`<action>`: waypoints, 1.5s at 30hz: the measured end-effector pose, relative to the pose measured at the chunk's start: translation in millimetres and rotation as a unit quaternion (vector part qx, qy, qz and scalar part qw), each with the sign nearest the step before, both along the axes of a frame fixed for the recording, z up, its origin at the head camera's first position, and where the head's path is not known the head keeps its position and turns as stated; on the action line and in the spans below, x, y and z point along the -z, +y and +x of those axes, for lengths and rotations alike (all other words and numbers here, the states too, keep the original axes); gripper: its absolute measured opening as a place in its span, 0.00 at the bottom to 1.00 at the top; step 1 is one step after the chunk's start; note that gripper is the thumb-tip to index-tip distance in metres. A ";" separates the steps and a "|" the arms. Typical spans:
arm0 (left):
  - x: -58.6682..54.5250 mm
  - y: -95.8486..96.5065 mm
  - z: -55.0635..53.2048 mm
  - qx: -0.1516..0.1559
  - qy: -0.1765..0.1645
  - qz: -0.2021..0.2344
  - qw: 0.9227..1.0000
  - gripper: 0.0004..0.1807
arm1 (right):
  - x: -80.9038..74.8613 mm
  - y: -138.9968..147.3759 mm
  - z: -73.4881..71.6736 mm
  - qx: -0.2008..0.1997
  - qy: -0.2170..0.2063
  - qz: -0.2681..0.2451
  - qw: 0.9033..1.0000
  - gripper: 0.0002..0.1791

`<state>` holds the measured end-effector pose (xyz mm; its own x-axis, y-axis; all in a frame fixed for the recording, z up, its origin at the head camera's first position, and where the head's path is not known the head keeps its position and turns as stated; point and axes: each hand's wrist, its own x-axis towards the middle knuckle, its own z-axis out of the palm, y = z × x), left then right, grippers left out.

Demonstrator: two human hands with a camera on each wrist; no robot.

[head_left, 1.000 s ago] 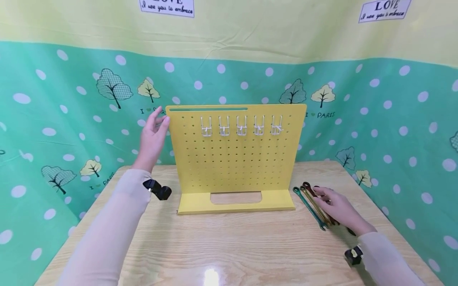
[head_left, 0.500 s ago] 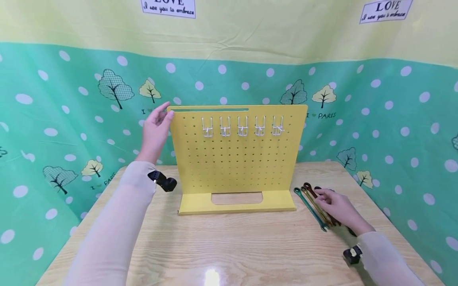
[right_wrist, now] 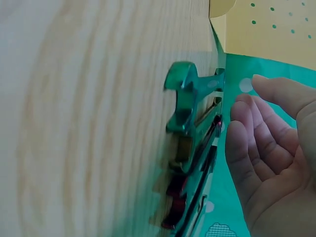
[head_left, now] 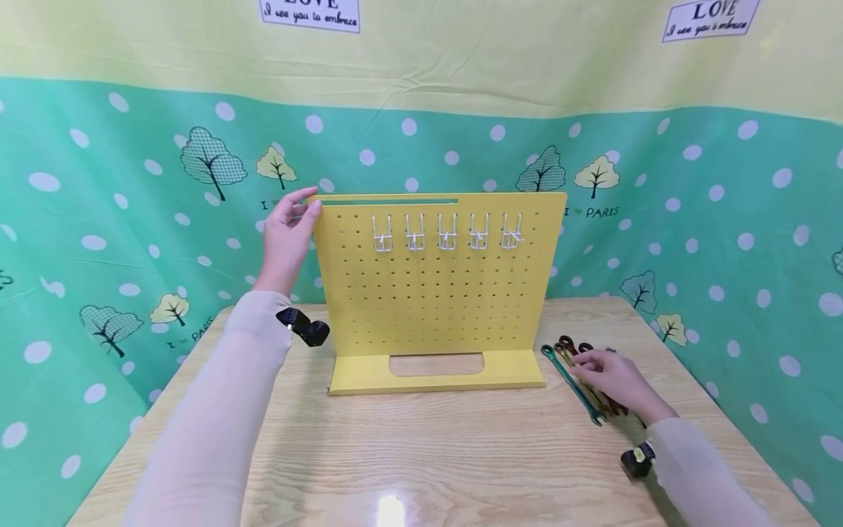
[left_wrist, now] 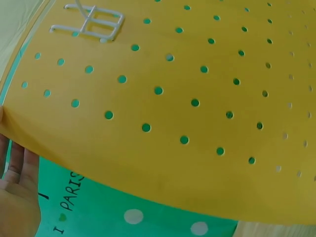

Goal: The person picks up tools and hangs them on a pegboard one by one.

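Observation:
A yellow pegboard (head_left: 435, 293) stands upright on its base, with several white wire hooks (head_left: 447, 233) along its upper part. At its top left corner my left hand (head_left: 287, 238) grips the edge, thumb in front and fingers behind; the left wrist view catches part of that hand (left_wrist: 19, 192) at the edge. Several combination wrenches lie side by side right of the board, a green wrench (head_left: 574, 384) nearest it, then gold and dark red ones. Over them hovers my right hand (head_left: 615, 377), fingers loosely bent; in the right wrist view nothing lies between thumb and fingers (right_wrist: 237, 143).
The pegboard and wrenches rest on a light wooden table (head_left: 395, 454). A green dotted curtain (head_left: 744, 293) hangs close behind and along both sides. The pegboard's base (head_left: 356, 373) extends forward, with a cutout in its middle.
My left hand has moved right, from beside the pegboard onto its top left corner, and taken hold. My right hand has shifted slightly left over the wrenches.

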<state>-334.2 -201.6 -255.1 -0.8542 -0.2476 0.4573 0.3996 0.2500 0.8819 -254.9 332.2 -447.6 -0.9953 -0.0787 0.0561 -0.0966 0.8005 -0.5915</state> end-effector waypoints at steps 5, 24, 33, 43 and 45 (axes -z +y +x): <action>1.1 1.7 -0.1 0.004 0.001 0.027 1.000 0.19 | 2.3 -2.7 -5.4 -0.002 -0.025 -0.013 1.000 0.21; 0.0 1.0 -2.1 0.008 -0.023 0.043 0.999 0.16 | 4.9 -4.2 -21.6 0.009 -0.068 0.047 0.997 0.20; 1.5 -1.3 0.0 0.017 -0.021 0.035 0.999 0.18 | 2.7 -10.9 -19.5 0.034 -0.077 0.019 0.996 0.20; 0.9 -1.4 -0.7 0.016 -0.022 0.038 0.999 0.19 | 4.3 -14.4 -21.5 0.055 -0.099 -0.009 0.993 0.16; 0.3 -0.8 -1.5 0.019 -0.022 0.036 0.999 0.19 | 3.0 -14.7 -20.0 0.061 -0.101 -0.011 0.993 0.16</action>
